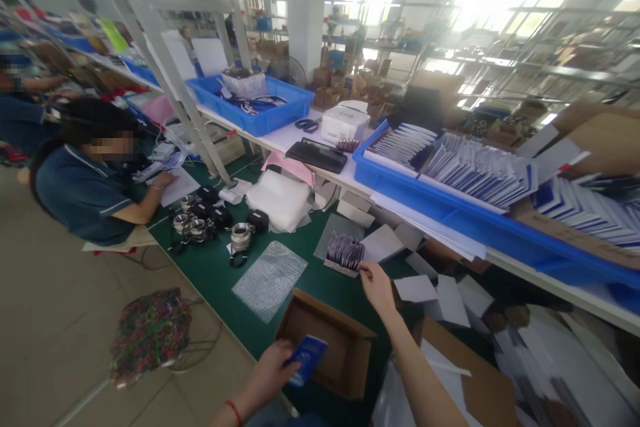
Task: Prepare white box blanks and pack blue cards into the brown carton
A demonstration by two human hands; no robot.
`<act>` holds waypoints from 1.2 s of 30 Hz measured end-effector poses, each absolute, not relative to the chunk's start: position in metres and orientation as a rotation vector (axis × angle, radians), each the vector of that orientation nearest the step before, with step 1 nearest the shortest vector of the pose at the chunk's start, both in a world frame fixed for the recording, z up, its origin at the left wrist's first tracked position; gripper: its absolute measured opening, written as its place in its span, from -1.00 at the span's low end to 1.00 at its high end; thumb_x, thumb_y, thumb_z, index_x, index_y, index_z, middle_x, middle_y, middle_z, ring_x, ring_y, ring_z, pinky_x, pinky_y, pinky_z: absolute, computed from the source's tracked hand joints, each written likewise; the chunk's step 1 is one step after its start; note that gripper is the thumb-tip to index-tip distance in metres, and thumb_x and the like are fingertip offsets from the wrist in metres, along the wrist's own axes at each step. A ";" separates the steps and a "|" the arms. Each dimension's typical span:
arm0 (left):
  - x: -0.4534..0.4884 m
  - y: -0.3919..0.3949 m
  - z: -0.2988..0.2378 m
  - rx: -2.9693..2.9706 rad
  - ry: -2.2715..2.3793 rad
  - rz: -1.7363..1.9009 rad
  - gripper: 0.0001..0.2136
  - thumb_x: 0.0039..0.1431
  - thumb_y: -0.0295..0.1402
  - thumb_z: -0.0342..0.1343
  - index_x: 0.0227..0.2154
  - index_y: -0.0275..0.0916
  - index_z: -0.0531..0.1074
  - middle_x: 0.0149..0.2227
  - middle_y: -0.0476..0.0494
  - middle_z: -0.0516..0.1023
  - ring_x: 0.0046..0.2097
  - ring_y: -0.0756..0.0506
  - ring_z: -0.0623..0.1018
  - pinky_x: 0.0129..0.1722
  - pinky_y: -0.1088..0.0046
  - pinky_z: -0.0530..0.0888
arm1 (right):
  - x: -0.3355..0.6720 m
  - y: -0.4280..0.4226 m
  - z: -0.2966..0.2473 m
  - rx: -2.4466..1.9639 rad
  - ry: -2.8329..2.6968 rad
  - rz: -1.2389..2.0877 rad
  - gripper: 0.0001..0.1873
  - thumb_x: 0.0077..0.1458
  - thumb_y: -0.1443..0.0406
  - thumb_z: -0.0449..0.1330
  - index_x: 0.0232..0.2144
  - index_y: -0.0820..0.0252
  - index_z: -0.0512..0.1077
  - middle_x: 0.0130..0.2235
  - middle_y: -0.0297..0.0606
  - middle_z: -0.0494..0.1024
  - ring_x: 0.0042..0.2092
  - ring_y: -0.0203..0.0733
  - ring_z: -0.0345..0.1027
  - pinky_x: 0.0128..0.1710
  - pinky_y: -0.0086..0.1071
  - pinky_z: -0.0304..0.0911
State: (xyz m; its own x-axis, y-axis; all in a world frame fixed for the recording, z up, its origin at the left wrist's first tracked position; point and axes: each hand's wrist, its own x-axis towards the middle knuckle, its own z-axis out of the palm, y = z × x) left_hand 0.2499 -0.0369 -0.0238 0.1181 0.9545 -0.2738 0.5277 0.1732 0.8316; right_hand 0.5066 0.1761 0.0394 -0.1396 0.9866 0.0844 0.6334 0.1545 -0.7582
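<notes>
My left hand [273, 368] is closed around a small blue booklet [307, 355], held over an open brown cardboard box [350, 373] at the near edge of the green table [215, 273]. My right hand [376, 287] reaches forward, fingers pinched at the edge of a small tray of dark purple sachets [345, 252]. Whether it grips one I cannot make out. White paper sheets [415, 288] lie just right of that hand.
A seated person in a dark blue shirt [85, 190] writes at the left. Metal fittings [200, 220], bubble wrap [270, 277] and a foam bag [280, 199] lie on the table. A raised shelf carries blue bins [450, 210] of booklets.
</notes>
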 end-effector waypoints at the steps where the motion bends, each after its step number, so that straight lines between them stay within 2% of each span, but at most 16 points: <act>1: 0.250 -0.034 -0.017 1.323 1.481 0.639 -0.51 0.17 0.12 0.07 -0.48 -0.27 0.48 -0.34 -0.21 0.56 -0.24 -0.20 0.50 -0.16 0.29 0.42 | 0.517 0.157 0.044 -1.535 -1.762 0.775 -0.58 0.28 0.20 -0.01 -0.08 0.39 0.52 -0.05 0.03 0.57 -0.12 -0.09 0.51 0.01 -0.27 0.37; 3: 0.250 -0.029 -0.003 1.013 1.353 0.711 -0.44 0.05 0.23 0.15 -0.40 -0.30 0.50 -0.38 -0.18 0.55 -0.32 -0.15 0.48 -0.25 0.33 0.41 | 0.532 0.109 0.052 -1.542 -1.606 0.794 -0.49 0.30 0.05 -0.02 -0.10 0.36 0.50 -0.13 0.04 0.60 -0.21 -0.05 0.54 -0.13 -0.23 0.45; 5: 0.249 -0.028 0.012 0.850 1.263 0.727 -0.38 -0.08 0.25 0.27 -0.33 -0.31 0.51 -0.38 -0.14 0.56 -0.34 -0.12 0.47 -0.26 0.36 0.41 | 0.537 0.056 0.054 -1.546 -1.482 0.829 -0.45 0.30 -0.04 -0.01 -0.10 0.31 0.50 -0.18 0.00 0.61 -0.25 -0.03 0.56 -0.26 -0.25 0.47; 8: 0.251 -0.032 0.032 0.870 1.181 0.659 -0.41 -0.09 0.21 0.31 -0.34 -0.31 0.51 -0.40 -0.10 0.55 -0.36 -0.08 0.45 -0.27 0.40 0.40 | 0.523 -0.014 0.049 -1.529 -1.401 0.826 -0.56 0.30 -0.03 0.10 -0.21 0.19 0.56 -0.19 -0.10 0.61 -0.20 -0.06 0.54 -0.32 -0.33 0.43; 10: 0.254 -0.038 0.041 0.990 1.136 0.586 -0.48 0.01 0.16 0.26 -0.36 -0.30 0.52 -0.41 -0.08 0.53 -0.38 -0.06 0.43 -0.30 0.43 0.38 | 0.507 -0.043 0.046 -1.512 -1.413 0.674 -0.62 0.31 0.02 0.14 -0.21 0.17 0.58 -0.13 -0.09 0.59 -0.15 -0.06 0.51 -0.28 -0.32 0.41; 13: 0.260 -0.047 0.046 1.189 1.164 0.489 -0.59 0.14 0.03 0.17 -0.42 -0.30 0.51 -0.42 -0.06 0.52 -0.38 -0.06 0.42 -0.31 0.45 0.37 | 0.488 -0.061 0.045 -1.488 -1.433 0.323 -0.62 0.30 0.05 0.19 -0.06 0.21 0.54 0.00 0.02 0.54 0.00 0.05 0.45 -0.03 -0.12 0.38; 15: 0.263 -0.049 0.045 1.267 1.241 0.450 -0.66 0.18 -0.07 0.12 -0.39 -0.30 0.53 -0.37 -0.08 0.57 -0.33 -0.10 0.47 -0.27 0.43 0.39 | 0.482 -0.065 0.046 -1.476 -1.460 0.239 -0.65 0.32 0.09 0.19 -0.03 0.22 0.52 0.00 0.05 0.54 0.04 0.08 0.43 0.05 -0.03 0.34; 20: 0.267 -0.032 0.040 1.455 1.465 0.261 -0.78 0.15 -0.23 0.14 -0.30 -0.29 0.53 -0.26 -0.15 0.63 -0.20 -0.20 0.56 -0.15 0.37 0.44 | 0.480 -0.069 0.050 -1.369 -1.495 0.525 -0.72 0.39 0.18 0.07 -0.13 0.15 0.55 -0.15 -0.06 0.57 -0.19 -0.09 0.48 -0.22 -0.26 0.43; 24: 0.258 -0.018 0.045 1.649 1.751 0.164 -0.59 0.09 -0.30 0.23 0.01 -0.29 0.42 0.02 -0.30 0.56 0.01 -0.24 0.55 -0.04 0.33 0.43 | 0.496 -0.069 0.042 -1.332 -1.523 0.575 -0.76 0.36 0.21 0.09 -0.15 0.14 0.55 -0.18 -0.13 0.58 -0.19 -0.15 0.49 -0.25 -0.37 0.42; 26: 0.246 -0.017 0.048 1.704 1.853 0.210 -0.70 0.15 -0.35 0.17 -0.05 -0.23 0.39 -0.03 -0.23 0.55 -0.03 -0.18 0.56 -0.09 0.37 0.42 | 0.509 -0.070 0.032 -1.394 -1.508 0.590 -0.73 0.36 0.17 0.09 -0.16 0.15 0.55 -0.17 -0.12 0.57 -0.20 -0.15 0.48 -0.23 -0.36 0.41; 28: 0.233 -0.019 0.049 1.719 1.968 0.259 -0.92 0.25 -0.34 0.06 -0.23 -0.20 0.37 -0.21 -0.12 0.54 -0.19 -0.13 0.55 -0.19 0.38 0.40 | 0.521 -0.074 0.017 -1.511 -1.427 0.628 -0.66 0.36 0.08 0.07 -0.15 0.17 0.52 -0.18 -0.10 0.56 -0.21 -0.12 0.48 -0.23 -0.33 0.41; 30: 0.220 -0.020 0.045 1.736 2.115 0.296 -0.89 0.31 -0.27 0.00 -0.30 -0.18 0.31 -0.27 -0.11 0.49 -0.23 -0.13 0.51 -0.22 0.37 0.39 | 0.527 -0.077 0.000 -1.646 -1.288 0.703 -0.55 0.29 -0.05 0.09 -0.10 0.20 0.45 -0.22 -0.12 0.54 -0.26 -0.10 0.48 -0.30 -0.31 0.42; 33: 0.213 -0.016 0.031 1.737 2.149 0.253 -0.86 0.33 -0.25 0.01 -0.22 -0.21 0.33 -0.15 -0.19 0.50 -0.14 -0.16 0.52 -0.14 0.35 0.40 | 0.524 -0.079 -0.025 -1.816 -1.173 0.964 -0.37 0.16 -0.17 0.13 -0.01 0.22 0.29 -0.29 -0.20 0.51 -0.37 -0.09 0.46 -0.39 -0.29 0.41; 34: 0.214 -0.013 0.026 1.728 2.093 0.213 -0.87 0.34 -0.28 0.00 -0.20 -0.22 0.36 -0.14 -0.20 0.52 -0.11 -0.16 0.54 -0.12 0.36 0.40 | 0.521 -0.078 -0.032 -1.854 -1.213 1.091 -0.36 0.14 -0.16 0.13 0.00 0.22 0.27 -0.32 -0.21 0.51 -0.39 -0.07 0.46 -0.38 -0.27 0.42; 36: 0.220 -0.009 0.018 1.716 1.976 0.154 -0.86 0.35 -0.36 -0.04 -0.20 -0.22 0.42 -0.16 -0.20 0.56 -0.08 -0.16 0.56 -0.07 0.38 0.40 | 0.516 -0.070 -0.042 -1.911 -1.377 1.303 -0.48 0.17 -0.04 0.13 -0.01 0.22 0.29 -0.32 -0.18 0.55 -0.32 -0.02 0.52 -0.30 -0.27 0.43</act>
